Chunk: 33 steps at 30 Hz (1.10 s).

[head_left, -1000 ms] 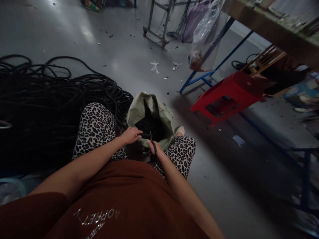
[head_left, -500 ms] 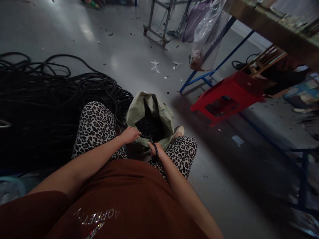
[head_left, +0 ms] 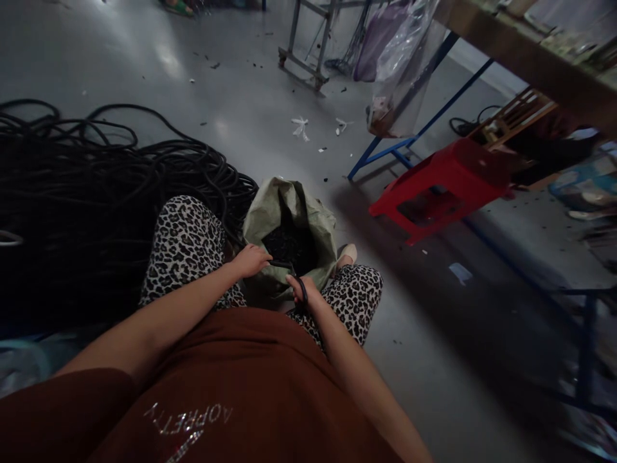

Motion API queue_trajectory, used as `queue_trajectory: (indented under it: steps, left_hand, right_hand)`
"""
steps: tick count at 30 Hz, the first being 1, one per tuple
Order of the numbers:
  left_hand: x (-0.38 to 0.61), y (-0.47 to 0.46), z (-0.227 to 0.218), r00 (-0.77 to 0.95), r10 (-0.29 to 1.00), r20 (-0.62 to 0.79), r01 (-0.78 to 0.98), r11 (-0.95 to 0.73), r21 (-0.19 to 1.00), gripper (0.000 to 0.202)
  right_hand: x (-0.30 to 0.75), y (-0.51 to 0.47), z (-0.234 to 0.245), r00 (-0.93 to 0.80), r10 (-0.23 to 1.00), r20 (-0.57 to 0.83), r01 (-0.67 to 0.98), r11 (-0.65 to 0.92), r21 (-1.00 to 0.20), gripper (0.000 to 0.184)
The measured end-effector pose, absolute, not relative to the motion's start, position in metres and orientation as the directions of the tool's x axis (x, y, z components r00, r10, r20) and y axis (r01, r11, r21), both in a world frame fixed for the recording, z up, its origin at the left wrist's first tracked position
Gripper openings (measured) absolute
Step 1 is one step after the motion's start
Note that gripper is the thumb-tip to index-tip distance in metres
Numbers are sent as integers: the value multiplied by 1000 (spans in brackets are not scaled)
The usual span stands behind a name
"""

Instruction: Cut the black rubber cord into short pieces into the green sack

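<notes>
I sit with an open green woven sack point(head_left: 308, 215) between my knees, dark cut bits heaped inside it. My left hand point(head_left: 250, 260) is closed on the end of a thin black cable point(head_left: 278, 263) at the sack's near rim. My right hand point(head_left: 301, 289) grips black-handled scissors point(head_left: 299, 284), fingers through the loops, with the blades reaching toward that cable end over the sack mouth.
A big tangle of black cable point(head_left: 96, 193) covers the floor on my left. A red plastic stool point(head_left: 446, 183) lies tipped at right, by a blue-legged table point(head_left: 525, 58) with a hanging plastic bag point(head_left: 400, 71). A metal trolley frame point(head_left: 306, 45) stands further off.
Both hands stay at the sack mouth; the right hand with the scissors has shifted very slightly. The view has drifted a little.
</notes>
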<state>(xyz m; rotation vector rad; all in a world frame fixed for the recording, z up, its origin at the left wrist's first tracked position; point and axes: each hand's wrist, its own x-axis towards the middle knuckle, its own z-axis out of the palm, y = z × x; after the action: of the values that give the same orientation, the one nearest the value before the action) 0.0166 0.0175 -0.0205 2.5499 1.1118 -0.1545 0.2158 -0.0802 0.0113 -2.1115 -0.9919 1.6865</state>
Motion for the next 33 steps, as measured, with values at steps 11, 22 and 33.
queue_trajectory:
  steps: [11,22,33]
  left_hand:
    - [19,21,-19,607,765,-218,784,-530,323,33]
    - [20,17,-10,648,727,-225,750,-558,356,34]
    - [21,16,-7,703,660,-267,706,-597,382,34]
  right_hand:
    - [215,-80,11,-26,686,-728,315,-685,-657,46]
    - [212,-78,9,-96,707,-701,317,-645,-695,47]
    - [209,-75,-1,-53,687,-725,296,-683,-668,48]
